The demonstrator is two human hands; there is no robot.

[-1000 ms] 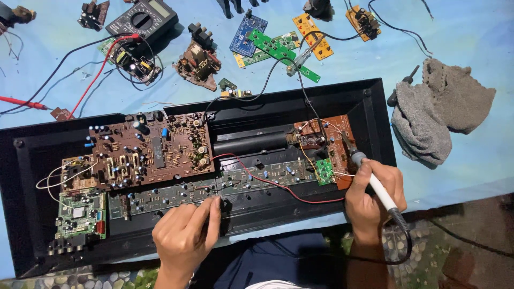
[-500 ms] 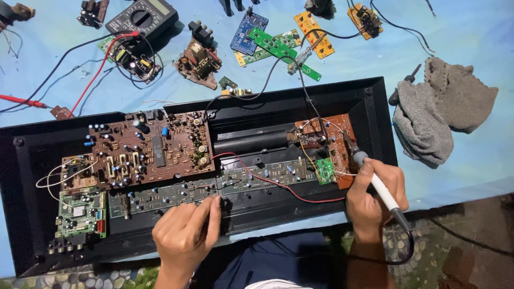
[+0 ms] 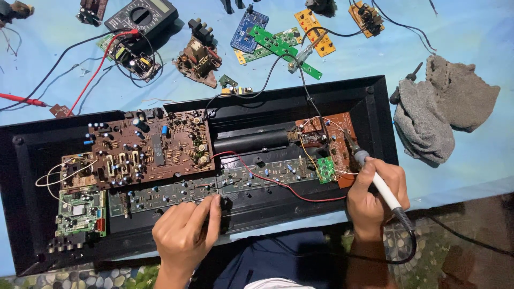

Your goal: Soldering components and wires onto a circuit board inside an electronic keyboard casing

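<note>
Head view, right hand (image 3: 375, 195) gripping soldering iron (image 3: 379, 182), left hand (image 3: 184, 235) on black casing (image 3: 32, 214)

A long case (image 3: 32, 225) lies on the table (image 3: 471, 32). The big circuit board (image 3: 144, 150) sits in its left part, a small board (image 3: 326, 142) in its right. A multimeter (image 3: 142, 16) lies behind the case, and a rag (image 3: 444, 112) to its right.

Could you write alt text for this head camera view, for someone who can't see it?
The right hand holds a soldering iron to a small brown circuit board in an open black casing; the left hand rests on its front edge.
</note>
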